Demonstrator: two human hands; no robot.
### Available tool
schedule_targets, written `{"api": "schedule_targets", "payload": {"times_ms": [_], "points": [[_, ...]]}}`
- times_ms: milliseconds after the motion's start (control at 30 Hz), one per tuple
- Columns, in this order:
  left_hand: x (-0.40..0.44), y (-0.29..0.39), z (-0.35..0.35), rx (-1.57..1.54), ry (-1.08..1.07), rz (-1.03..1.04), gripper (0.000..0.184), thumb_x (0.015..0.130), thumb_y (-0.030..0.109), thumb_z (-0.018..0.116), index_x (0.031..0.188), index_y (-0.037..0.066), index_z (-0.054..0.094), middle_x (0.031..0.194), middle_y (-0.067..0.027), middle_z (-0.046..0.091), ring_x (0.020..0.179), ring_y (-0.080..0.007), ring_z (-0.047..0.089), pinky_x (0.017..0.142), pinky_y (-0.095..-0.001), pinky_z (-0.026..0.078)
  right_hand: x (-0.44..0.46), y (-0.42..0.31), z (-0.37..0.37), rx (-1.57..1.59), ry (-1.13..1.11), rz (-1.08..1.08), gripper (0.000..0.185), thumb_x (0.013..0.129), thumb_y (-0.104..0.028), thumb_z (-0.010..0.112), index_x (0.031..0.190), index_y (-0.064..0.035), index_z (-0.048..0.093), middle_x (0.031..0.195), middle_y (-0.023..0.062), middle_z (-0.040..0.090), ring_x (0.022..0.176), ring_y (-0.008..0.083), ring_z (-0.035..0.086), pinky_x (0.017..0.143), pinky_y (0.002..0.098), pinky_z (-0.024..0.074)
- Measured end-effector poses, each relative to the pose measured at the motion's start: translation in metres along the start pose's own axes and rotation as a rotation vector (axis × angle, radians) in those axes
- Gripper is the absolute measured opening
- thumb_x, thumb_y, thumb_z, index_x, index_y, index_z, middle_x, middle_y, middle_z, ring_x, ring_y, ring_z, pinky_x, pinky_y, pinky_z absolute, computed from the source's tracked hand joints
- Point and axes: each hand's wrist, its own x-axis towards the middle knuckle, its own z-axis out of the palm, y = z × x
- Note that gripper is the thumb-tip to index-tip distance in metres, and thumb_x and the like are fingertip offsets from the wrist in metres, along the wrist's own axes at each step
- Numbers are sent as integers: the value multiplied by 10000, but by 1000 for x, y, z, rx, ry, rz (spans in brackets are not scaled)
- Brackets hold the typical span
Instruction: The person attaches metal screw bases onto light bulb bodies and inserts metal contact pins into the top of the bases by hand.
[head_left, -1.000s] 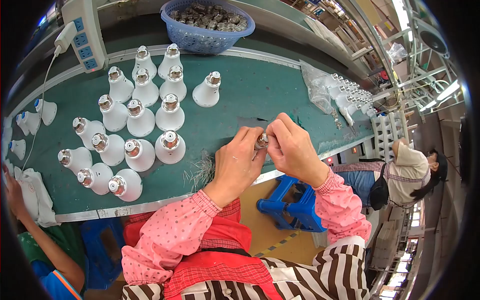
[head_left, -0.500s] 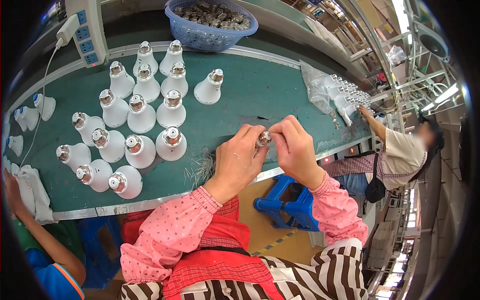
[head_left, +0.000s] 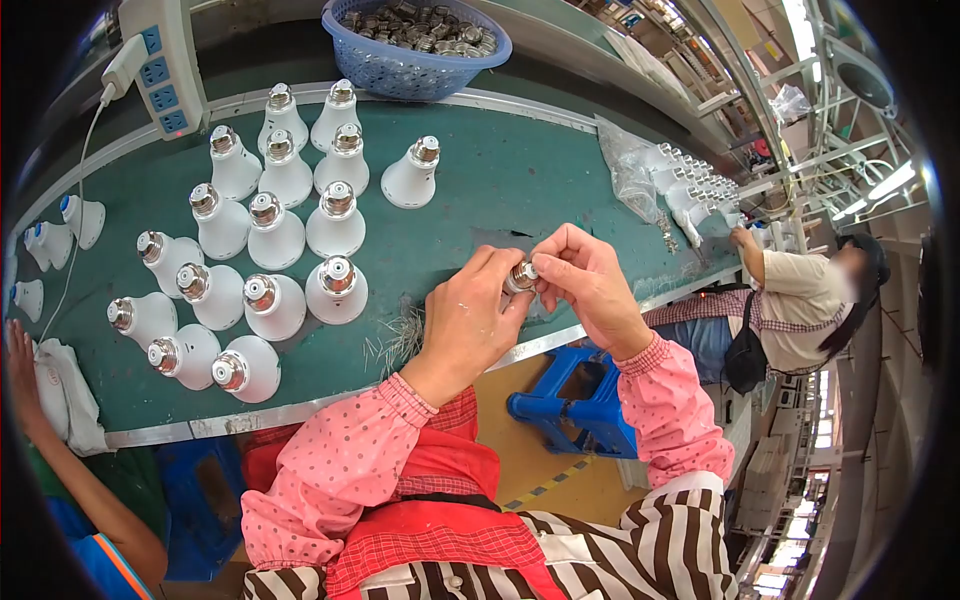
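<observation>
My left hand point(head_left: 470, 318) is wrapped round a bulb whose silver screw cap point(head_left: 522, 275) shows between my two hands; its white body is mostly hidden by my fingers. My right hand point(head_left: 588, 285) is closed in a pinch at the cap's right side, and whatever the fingertips hold is too small to make out. Left of my hands, several white bulbs with silver caps point(head_left: 337, 290) stand upright on the green tabletop point(head_left: 500, 160). One bulb point(head_left: 410, 175) stands apart from the group. Thin wire bits point(head_left: 402, 338) lie beside my left hand.
A blue basket point(head_left: 415, 68) of metal caps stands behind the bulbs. A power strip point(head_left: 160, 70) is at the upper left. A plastic bag point(head_left: 630, 170) and more bulbs lie at the right. One person point(head_left: 800, 305) is at the right; another person's arm point(head_left: 85, 480) is at the left.
My right hand's fingers have shifted round the cap and curled lower. The person at the right has reached an arm toward the bulbs. The view has shifted slightly.
</observation>
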Motion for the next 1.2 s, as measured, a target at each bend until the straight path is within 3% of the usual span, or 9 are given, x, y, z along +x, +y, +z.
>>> {"api": "schedule_targets", "payload": {"times_ms": [433, 667, 867, 1200], "points": [[-1, -6, 4, 5, 3, 40, 291, 889, 138, 741, 1162, 80, 659, 1069, -119, 672, 891, -394, 703, 741, -475, 554, 3, 1, 3, 44, 18, 44, 157, 1007, -151, 705, 976, -42, 595, 866, 40, 667, 693, 84, 573, 601, 243, 472], [0, 0, 0, 16, 13, 35, 291, 879, 119, 754, 1155, 56, 689, 1043, -144, 693, 939, -378, 698, 784, -429, 551, -4, -1, -1, 167, -5, 95, 113, 1033, -138, 648, 1041, -29, 618, 971, 51, 676, 774, 100, 599, 680, 264, 507], [0, -6, 4, 28, 23, 76, 300, 886, 143, 746, 1165, 69, 664, 1059, -125, 683, 860, -378, 705, 730, -456, 555, -8, 4, -3, 169, -20, 48, 121, 1035, -121, 623, 1101, -21, 640, 996, 48, 687, 798, 92, 604, 711, 258, 514], [0, -5, 2, 9, 11, 73, 284, 894, 149, 738, 1160, 79, 668, 1054, -125, 679, 881, -380, 700, 740, -458, 553, -5, 17, 0, 206, 25, -1, 124, 1002, -134, 698, 1071, -46, 644, 950, 11, 666, 783, 70, 541, 703, 243, 448]]}}
